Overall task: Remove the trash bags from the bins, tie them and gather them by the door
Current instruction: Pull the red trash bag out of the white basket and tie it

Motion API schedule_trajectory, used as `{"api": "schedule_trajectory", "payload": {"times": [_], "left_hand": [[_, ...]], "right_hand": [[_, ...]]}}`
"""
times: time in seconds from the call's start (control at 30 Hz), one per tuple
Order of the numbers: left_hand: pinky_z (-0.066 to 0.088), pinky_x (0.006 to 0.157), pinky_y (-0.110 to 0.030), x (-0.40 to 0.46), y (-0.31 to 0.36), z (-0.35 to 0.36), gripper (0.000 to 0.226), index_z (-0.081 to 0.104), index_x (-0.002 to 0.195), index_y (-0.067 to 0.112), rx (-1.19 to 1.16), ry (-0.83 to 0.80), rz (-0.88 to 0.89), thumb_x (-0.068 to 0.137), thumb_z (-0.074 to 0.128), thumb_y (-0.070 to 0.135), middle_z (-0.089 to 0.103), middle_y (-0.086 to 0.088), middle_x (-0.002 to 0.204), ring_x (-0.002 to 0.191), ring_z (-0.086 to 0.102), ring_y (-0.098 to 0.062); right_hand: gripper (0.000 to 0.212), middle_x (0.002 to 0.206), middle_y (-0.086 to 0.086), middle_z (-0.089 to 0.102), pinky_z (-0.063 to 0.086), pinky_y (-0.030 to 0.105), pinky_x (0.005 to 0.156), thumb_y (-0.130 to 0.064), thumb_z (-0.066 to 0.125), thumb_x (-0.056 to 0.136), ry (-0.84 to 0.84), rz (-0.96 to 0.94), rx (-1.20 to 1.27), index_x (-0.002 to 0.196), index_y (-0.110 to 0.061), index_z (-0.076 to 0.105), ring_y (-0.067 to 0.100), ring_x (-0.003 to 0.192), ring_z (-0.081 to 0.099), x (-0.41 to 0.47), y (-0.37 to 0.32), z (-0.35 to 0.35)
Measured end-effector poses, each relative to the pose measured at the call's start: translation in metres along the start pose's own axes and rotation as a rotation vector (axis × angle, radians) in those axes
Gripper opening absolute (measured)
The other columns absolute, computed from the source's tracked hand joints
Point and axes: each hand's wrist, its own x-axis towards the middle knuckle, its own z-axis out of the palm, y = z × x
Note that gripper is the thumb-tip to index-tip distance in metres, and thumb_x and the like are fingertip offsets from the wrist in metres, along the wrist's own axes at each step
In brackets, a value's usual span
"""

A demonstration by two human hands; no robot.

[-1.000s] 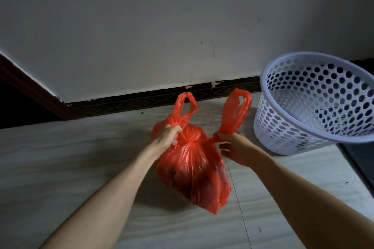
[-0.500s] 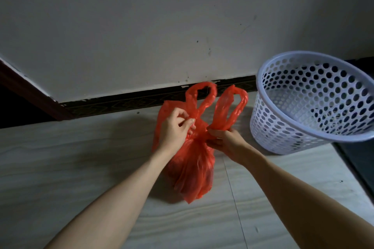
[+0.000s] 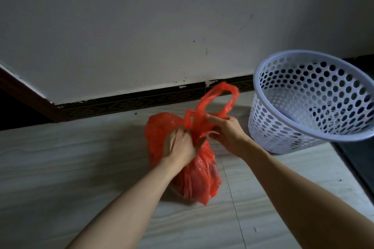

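Both hands pinch the gathered neck of the red bag (image 3: 194,172): the left hand (image 3: 179,146) clamped just below the knot, the right hand (image 3: 226,134) closed on the handle loops (image 3: 217,100). The bag stands on the floor (image 3: 60,168) just left of the empty white basket (image 3: 309,101). The thin film looks soft, slippery and light, so the bunched handles seem the safest hold.

bag contents: hidden by red bag (image 3: 199,176)
knot: covered by left hand (image 3: 179,145)
handle loop (image 3: 220,97): blurred
basket (image 3: 303,127): rim cut at right edge
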Motion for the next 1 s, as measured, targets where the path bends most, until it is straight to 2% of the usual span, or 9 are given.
{"api": "schedule_trajectory", "payload": {"times": [0.13,0.23,0.33,0.43,0.53,0.67,0.8,0.9,1.0], "left_hand": [[0.044,0.074,-0.038,0.008,-0.006,-0.006,0.047,0.064,0.085,-0.001,-0.215,0.043,-0.07,0.096,0.037,0.035,0.067,-0.025,0.097,0.093,0.062,-0.039],[0.035,0.06,-0.032,0.009,-0.018,-0.012,0.051,0.054,0.052,0.005,-0.544,-0.082,-0.107,0.093,0.045,0.034,0.059,-0.015,0.057,0.066,0.059,-0.029],[0.042,0.058,-0.023,0.008,-0.028,-0.012,0.045,0.054,0.05,0.013,-0.819,-0.177,-0.118,0.093,0.045,0.026,0.056,-0.005,0.051,0.047,0.056,-0.006],[0.044,0.054,-0.012,0.007,-0.041,-0.014,0.043,0.056,0.06,0.007,-1.01,-0.194,-0.21,0.097,0.036,0.009,0.059,0.002,0.048,0.043,0.054,0.001],[0.042,0.085,-0.026,0.011,-0.054,-0.013,0.033,0.064,0.088,-0.001,-1.022,-0.232,-0.227,0.098,0.036,0.015,0.067,-0.01,0.084,0.082,0.06,-0.015],[0.036,0.105,-0.034,0.012,-0.054,-0.014,0.032,0.057,0.117,0.005,-1.122,-0.245,-0.224,0.098,0.039,0.023,0.06,-0.008,0.116,0.114,0.054,-0.021],[0.036,0.109,-0.037,0.017,-0.053,-0.012,0.025,0.056,0.117,0.018,-1.211,-0.183,-0.259,0.096,0.045,0.026,0.058,-0.007,0.125,0.118,0.052,-0.02],[0.043,0.098,-0.034,0.019,-0.05,-0.015,0.033,0.052,0.125,0.005,-1.417,-0.177,-0.322,0.096,0.045,0.019,0.057,-0.009,0.12,0.111,0.053,-0.022],[0.045,0.088,-0.03,0.022,-0.053,-0.021,0.021,0.063,0.103,0.011,-1.571,-0.188,-0.329,0.095,0.043,0.015,0.062,-0.008,0.102,0.097,0.055,-0.021]], "right_hand": [[0.041,0.093,-0.003,0.063,0.044,0.02,0.059,-0.002,0.043,0.083,-0.053,-0.082,-0.19,0.115,-0.022,0.057,0.017,0.08,0.058,0.005,0.002,0.001],[0.071,0.123,-0.012,0.054,0.031,0.04,0.11,-0.016,0.052,0.076,-0.064,-0.197,-0.854,0.139,-0.04,0.029,0.022,0.133,0.034,0.01,0.021,-0.012],[0.067,0.139,0.001,0.046,0.029,0.047,0.109,-0.018,0.049,0.081,-0.08,-0.249,-1.342,0.14,-0.037,0.026,0.027,0.132,0.035,0.01,0.031,-0.017],[0.04,0.11,0.015,0.066,0.05,0.043,0.087,-0.009,0.043,0.081,-0.021,-0.307,-1.278,0.116,-0.024,0.055,0.035,0.101,0.061,0.01,0.021,-0.014],[0.034,0.097,0.017,0.069,0.053,0.038,0.073,0.001,0.043,0.08,0.078,-0.341,-1.083,0.105,-0.009,0.063,0.034,0.085,0.065,0.008,0.006,-0.003],[0.027,0.044,-0.003,0.051,0.05,0.021,0.039,0.008,0.044,0.082,0.175,-0.052,-0.167,0.099,-0.005,0.06,0.007,0.03,0.044,0.004,-0.021,0.011],[0.021,0.035,-0.005,0.036,0.042,0.015,0.038,0.0,0.036,0.085,0.023,0.141,0.382,0.085,-0.003,0.057,0.004,0.031,0.033,-0.008,-0.038,0.005],[0.022,0.043,-0.001,0.039,0.043,0.017,0.038,0.0,0.035,0.087,-0.068,0.225,0.311,0.081,-0.002,0.056,0.006,0.037,0.036,-0.019,-0.037,-0.003],[0.023,0.064,0.004,0.05,0.053,0.024,0.05,0.001,0.041,0.087,-0.279,0.351,-0.116,0.087,-0.005,0.063,0.012,0.053,0.051,-0.035,-0.022,-0.008]]}}
